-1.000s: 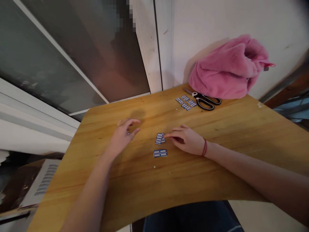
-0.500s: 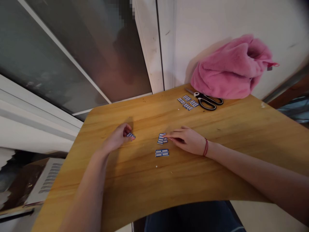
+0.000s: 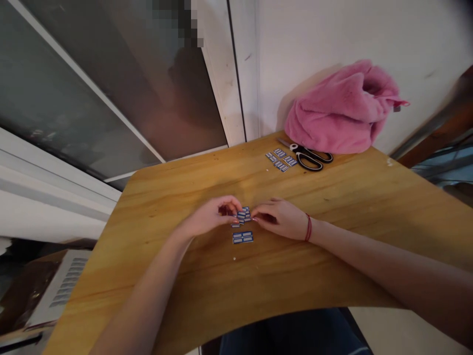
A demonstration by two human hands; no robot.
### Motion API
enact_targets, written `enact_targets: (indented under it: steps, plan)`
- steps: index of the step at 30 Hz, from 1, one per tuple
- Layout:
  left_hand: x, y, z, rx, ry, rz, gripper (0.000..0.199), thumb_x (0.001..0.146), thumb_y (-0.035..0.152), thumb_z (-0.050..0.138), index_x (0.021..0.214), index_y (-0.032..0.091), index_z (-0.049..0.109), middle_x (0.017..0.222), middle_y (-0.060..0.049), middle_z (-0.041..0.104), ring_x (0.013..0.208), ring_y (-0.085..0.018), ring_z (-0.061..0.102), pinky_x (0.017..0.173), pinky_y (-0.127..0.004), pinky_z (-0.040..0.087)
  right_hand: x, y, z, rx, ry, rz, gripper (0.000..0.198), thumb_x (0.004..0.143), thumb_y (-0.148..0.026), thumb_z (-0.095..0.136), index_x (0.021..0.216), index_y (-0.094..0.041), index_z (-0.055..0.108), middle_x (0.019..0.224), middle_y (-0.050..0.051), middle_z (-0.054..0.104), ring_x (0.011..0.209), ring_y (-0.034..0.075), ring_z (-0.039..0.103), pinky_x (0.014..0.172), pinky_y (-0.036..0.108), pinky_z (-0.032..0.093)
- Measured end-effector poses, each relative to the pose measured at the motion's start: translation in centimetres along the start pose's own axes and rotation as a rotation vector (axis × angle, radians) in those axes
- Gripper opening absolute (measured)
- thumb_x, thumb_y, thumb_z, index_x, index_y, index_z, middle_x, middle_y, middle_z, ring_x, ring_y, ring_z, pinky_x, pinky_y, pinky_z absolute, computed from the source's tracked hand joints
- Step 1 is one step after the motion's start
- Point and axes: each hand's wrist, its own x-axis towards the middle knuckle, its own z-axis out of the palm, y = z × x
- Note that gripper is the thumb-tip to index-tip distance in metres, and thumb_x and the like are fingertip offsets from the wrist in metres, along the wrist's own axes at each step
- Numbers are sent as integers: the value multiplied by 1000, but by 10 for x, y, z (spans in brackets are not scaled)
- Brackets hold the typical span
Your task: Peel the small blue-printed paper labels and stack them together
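Note:
My left hand (image 3: 218, 213) has its thumb and fingers closed on small white labels with blue borders (image 3: 242, 215), just over the middle of the table. From the other side my right hand (image 3: 283, 218), with a red string at its wrist, pinches at the right edge of these labels. Its fingertips partly cover them, so how many each hand holds is hard to tell. Part of another label shows beneath my left thumb. Nearer to me a flat label sheet (image 3: 243, 237) with the same blue borders lies on the wood.
Several more label pieces (image 3: 281, 160) lie toward the back of the wooden table (image 3: 177, 286). Beside them are black-handled scissors (image 3: 310, 159), against a pink plush bag (image 3: 336, 111) by the wall. A tiny white scrap (image 3: 234, 259) lies near the front.
My left hand has moved right with its labels, over to the pile at my right hand. My right fingers went from touching the pile to pinching at its edge. The view shifted slightly.

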Motion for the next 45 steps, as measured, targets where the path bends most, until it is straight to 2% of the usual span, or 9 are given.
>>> enact_targets:
  steps: [5,10,14,19,24,30,35,39,45]
  plan:
    - [29,-10,-1,166,43,56,16,72,24,66,86,19,59,79,2,58,74,-13,53,70,-26,41,-1,-3,-3,22,-17,48,20,87,-32,51,79,-16,59,58,-3,57,55,9,49,67,25,33]
    - [9,-3,8,453,284,174,22,76,34,67,93,22,61,92,-1,52,90,-17,49,80,-29,40,-2,-1,-1,4,-30,36,19,88,-31,50,78,-17,58,60,-2,57,56,9,48,68,25,33]
    - [-21,2,27,529,122,100,21,75,35,68,91,23,59,98,-2,53,98,-21,46,86,-32,39,-1,-1,1,-24,-51,34,18,89,-28,48,81,-17,59,66,0,62,64,12,54,69,27,34]
    - [-33,-3,40,478,106,54,11,80,28,63,86,23,56,101,-2,52,101,-21,44,89,-32,38,0,-1,1,-24,-61,27,19,90,-29,46,87,-17,61,72,1,65,69,14,58,72,28,35]
    - [-31,-4,42,376,128,42,8,80,23,62,79,21,54,86,0,54,84,-16,50,75,-26,40,-1,-1,0,23,-78,12,21,90,-32,46,87,-17,62,67,0,61,63,12,53,72,27,35]
    - [-32,-11,55,57,261,-36,8,79,27,61,75,21,59,76,3,63,73,-13,56,69,-23,42,-2,-10,-5,214,-101,-61,32,85,-46,55,93,-16,62,66,-1,57,62,10,48,68,25,36]
    - [-29,-15,64,-182,354,-85,13,73,30,66,77,21,59,72,2,68,69,-14,62,66,-24,45,-2,-20,0,362,-43,35,24,81,-38,60,79,-15,57,64,-2,52,56,8,41,54,20,32]
    - [-27,-14,66,-283,338,-109,24,71,39,67,73,20,52,65,3,66,61,-13,61,60,-22,43,-3,-17,4,342,-61,36,23,81,-33,59,71,-15,50,62,-3,47,54,7,37,52,19,30]
    - [-29,-9,64,-319,295,-53,19,79,37,60,83,19,58,70,2,66,62,-11,58,62,-22,43,-4,-14,5,411,-84,95,29,85,-40,54,69,-15,49,59,-4,42,54,7,35,50,19,28]
